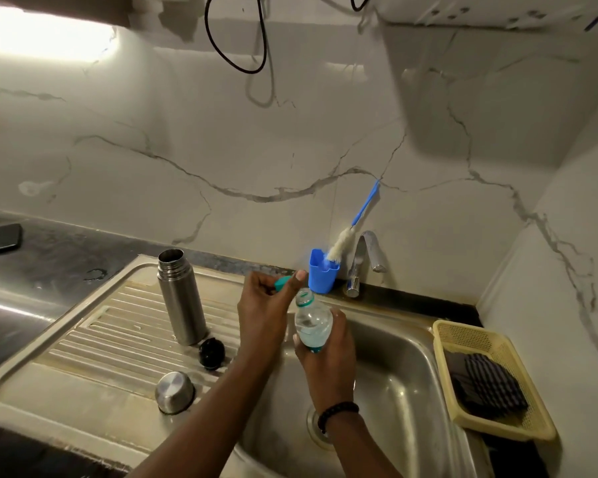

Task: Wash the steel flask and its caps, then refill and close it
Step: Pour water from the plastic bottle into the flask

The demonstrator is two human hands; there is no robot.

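The steel flask [182, 296] stands upright and uncapped on the sink's ribbed drainboard [94, 343]. Its black inner cap [211, 353] lies just right of its base, and the steel outer cap [174, 392] rests dome-up nearer to me. My right hand [328, 360] grips a clear plastic water bottle [312, 322] over the sink basin, its mouth uncovered. My left hand [265, 305] pinches the bottle's small teal cap [282, 283] just left of the bottle's neck.
A blue cup [321, 276] holding a bottle brush [349, 232] stands behind the basin beside the tap [361, 260]. A yellow basket [491, 377] with a dark cloth sits at the right rim. A dark phone [2, 238] lies far left on the counter.
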